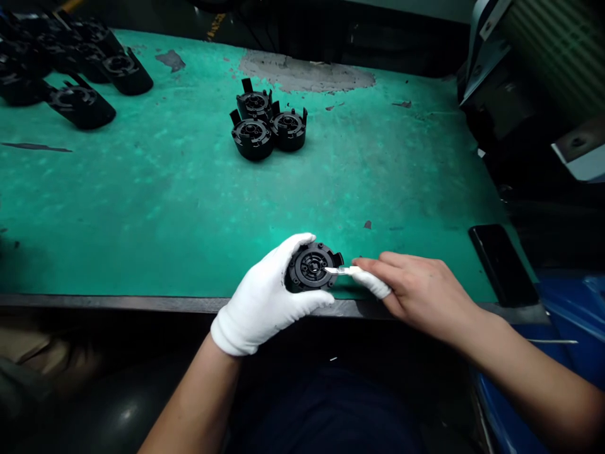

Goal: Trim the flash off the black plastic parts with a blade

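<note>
My left hand [269, 293], in a white glove, is closed around the side of a round black plastic part [312, 268] near the table's front edge. The part's ringed face with small posts points up toward me. Bare except for a white cover on the thumb, my right hand [411, 280] grips a small knife [341, 271] with a slim pale blade. Its tip reaches over the middle of the part's face; whether it touches there I cannot tell. The knife's handle is mostly hidden in my fingers.
Three similar black parts [255, 135] stand together farther back on the green table [165, 208]. Several taller black housings [85, 104] crowd the far left. A dark phone [503, 265] lies at the right edge, below a machine [520, 82]. Blue plastic [579, 315] is at lower right.
</note>
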### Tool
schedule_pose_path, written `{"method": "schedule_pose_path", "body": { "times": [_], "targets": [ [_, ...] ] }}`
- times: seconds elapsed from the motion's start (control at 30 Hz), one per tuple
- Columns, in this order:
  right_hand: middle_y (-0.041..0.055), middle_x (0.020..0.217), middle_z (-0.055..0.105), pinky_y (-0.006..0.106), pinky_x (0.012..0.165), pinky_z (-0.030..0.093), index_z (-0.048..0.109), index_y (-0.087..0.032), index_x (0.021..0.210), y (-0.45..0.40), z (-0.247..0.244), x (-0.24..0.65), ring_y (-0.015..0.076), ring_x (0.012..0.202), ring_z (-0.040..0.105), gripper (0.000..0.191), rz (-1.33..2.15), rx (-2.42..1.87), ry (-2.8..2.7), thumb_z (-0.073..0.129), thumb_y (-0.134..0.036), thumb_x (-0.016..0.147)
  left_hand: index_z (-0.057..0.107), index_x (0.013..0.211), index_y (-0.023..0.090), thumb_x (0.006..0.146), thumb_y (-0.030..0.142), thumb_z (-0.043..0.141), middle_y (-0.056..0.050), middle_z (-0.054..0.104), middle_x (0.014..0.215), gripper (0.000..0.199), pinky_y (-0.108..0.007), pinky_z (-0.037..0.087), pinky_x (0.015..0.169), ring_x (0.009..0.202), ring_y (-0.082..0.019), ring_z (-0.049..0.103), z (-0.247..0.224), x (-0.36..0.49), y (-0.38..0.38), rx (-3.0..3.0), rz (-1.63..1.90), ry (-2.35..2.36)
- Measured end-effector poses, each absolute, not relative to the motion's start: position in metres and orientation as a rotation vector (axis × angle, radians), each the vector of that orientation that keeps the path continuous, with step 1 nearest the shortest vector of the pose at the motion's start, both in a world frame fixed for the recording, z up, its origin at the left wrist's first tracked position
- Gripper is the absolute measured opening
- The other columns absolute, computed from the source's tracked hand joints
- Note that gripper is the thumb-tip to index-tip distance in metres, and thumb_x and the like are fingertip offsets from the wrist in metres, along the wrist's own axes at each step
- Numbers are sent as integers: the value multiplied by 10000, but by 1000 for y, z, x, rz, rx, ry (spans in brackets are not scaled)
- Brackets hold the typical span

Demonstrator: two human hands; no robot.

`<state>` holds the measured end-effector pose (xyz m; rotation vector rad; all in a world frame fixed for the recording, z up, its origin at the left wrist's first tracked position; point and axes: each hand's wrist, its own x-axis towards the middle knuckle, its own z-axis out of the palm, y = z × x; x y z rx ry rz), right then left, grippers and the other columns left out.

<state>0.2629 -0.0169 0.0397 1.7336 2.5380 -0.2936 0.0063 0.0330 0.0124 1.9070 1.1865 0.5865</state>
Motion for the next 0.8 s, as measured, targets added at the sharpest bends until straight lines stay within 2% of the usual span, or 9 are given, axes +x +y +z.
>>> {"method": "schedule_pose_path", "body": {
  "times": [0.13, 0.27, 0.37, 0.53, 0.7, 0.8],
  "targets": [
    [-3, 954, 707, 291, 586, 385, 616, -339, 1313, -15, 39, 264, 197, 821, 666, 432, -342, 1765, 2534, 493, -185, 928, 453, 1405, 287, 728, 462, 831, -45, 584, 1395, 795, -409, 476, 1120, 1283, -260, 582, 13, 9, 28, 1920, 623, 1188],
    [17, 1082, 736, 291, 711, 483, 594, -289, 1306, -30, 39, 268, 197, 903, 693, 403, -611, 1870, 2596, 464, -165, 946, 493, 1341, 248, 683, 457, 867, -79, 601, 1348, 785, -440, 486, 1102, 1249, -277, 600, 6, 17, 11, 1855, 784, 1264],
    [21, 1084, 736, 295, 730, 508, 586, -270, 1277, -48, 40, 265, 192, 888, 696, 400, -821, 1944, 2549, 448, -129, 928, 483, 1331, 225, 663, 485, 876, -110, 598, 1328, 817, -461, 499, 1085, 1225, -293, 616, -4, 25, -5, 1780, 941, 1358],
    [60, 1129, 699, 361, 822, 546, 540, -242, 1388, -62, 43, 252, 221, 979, 673, 509, -954, 1841, 2537, 427, -92, 915, 477, 1342, 222, 650, 558, 865, -130, 572, 1359, 861, -477, 492, 1096, 1249, -310, 600, -13, 30, -15, 1781, 1037, 1437],
    [98, 1207, 693, 399, 918, 559, 552, -176, 1397, -57, 43, 242, 243, 1060, 670, 538, -1065, 1761, 2499, 420, -61, 889, 482, 1369, 235, 653, 554, 865, -118, 582, 1370, 872, -478, 496, 1098, 1252, -309, 602, -12, 27, -14, 1801, 1008, 1447],
    [105, 1197, 697, 429, 916, 569, 542, -169, 1413, -53, 45, 241, 261, 1059, 674, 560, -1056, 1698, 2487, 427, -60, 876, 485, 1376, 236, 663, 547, 860, -125, 581, 1377, 863, -490, 501, 1091, 1257, -319, 599, -11, 27, -14, 1820, 1004, 1450]
  ]
}}
